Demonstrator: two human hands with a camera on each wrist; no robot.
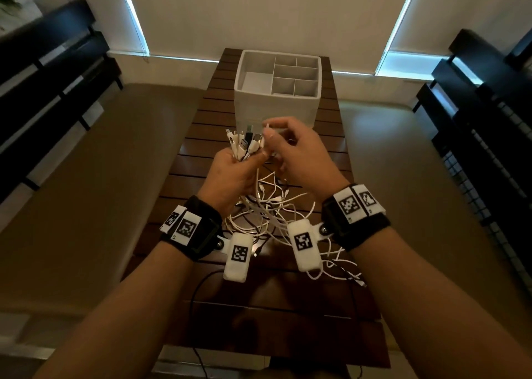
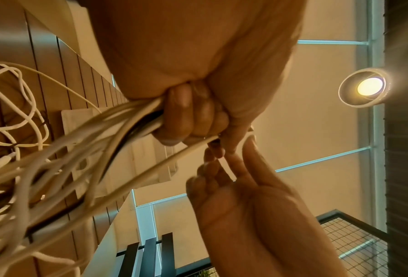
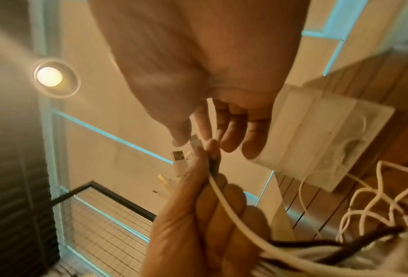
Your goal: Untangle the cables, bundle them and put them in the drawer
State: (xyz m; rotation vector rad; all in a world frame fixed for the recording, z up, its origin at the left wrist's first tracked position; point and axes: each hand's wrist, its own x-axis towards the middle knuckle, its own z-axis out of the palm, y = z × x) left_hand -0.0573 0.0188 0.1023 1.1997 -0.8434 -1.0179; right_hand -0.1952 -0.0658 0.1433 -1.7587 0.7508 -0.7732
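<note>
My left hand grips a bunch of cable ends, white and black, with the USB plugs sticking up out of the fist. The cords hang down into a loose white tangle on the slatted wooden table. My right hand, just right of the bunch, pinches a thin white cable end between thumb and forefinger. In the left wrist view the curled fingers clamp the cords. In the right wrist view a white plug sits at my right fingertips. A white divided drawer box stands behind the hands.
A black cord loops off the table's near edge. Dark slatted benches stand left and right of the narrow table, with beige floor between. The white box has several compartments with nothing in them.
</note>
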